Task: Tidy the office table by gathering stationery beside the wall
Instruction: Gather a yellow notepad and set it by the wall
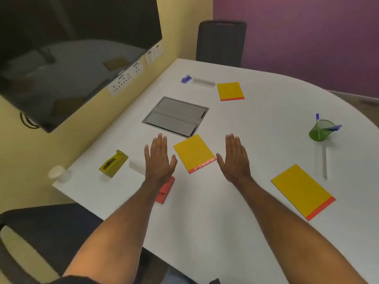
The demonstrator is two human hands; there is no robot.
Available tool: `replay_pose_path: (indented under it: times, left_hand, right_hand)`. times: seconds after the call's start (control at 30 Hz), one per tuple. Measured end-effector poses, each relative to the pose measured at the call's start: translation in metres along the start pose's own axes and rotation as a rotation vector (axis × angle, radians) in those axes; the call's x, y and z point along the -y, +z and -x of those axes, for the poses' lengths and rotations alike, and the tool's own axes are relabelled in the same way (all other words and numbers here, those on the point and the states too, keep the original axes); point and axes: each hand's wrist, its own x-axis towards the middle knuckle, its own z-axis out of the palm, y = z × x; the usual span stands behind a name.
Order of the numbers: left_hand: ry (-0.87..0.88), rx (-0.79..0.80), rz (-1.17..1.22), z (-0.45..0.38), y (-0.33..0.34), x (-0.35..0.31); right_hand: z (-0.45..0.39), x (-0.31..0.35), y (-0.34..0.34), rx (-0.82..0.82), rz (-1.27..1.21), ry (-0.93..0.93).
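Both grips flat, fingers straight, holding nothing: left hand (159, 158), right hand (235, 158). Pad (194, 153) lies between them, long axis slanting toward the wall (106, 119), red edge nearest. White worktop (215, 212); purple wall beyond.

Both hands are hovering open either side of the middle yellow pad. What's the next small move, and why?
Probably bring both hands in to grip the middle yellow notepad with the red edge strip. The left hand and right hand are flat-fingered, holding nothing, flanking that pad. It lies out in the white table, away from the yellow wall, so it needs moving there.
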Motion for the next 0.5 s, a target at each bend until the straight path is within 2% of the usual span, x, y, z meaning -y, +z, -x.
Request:
replay_pose_path:
  times: [0.17,0.37,0.5]
  left_hand:
    - [-0.059,0.202,0.077,-0.025,0.047,0.021]
    - [-0.043,0.462,0.139,-0.072,0.104,0.052]
    - [-0.022,0.569,0.183,-0.1,0.142,0.07]
  right_hand:
    - [-0.015,-0.002,0.046,0.132,-0.042,0.134]
    - [-0.046,0.008,0.106,0.473,-0.113,0.276]
    - [-0.061,0.016,0.143,0.576,-0.182,0.376]
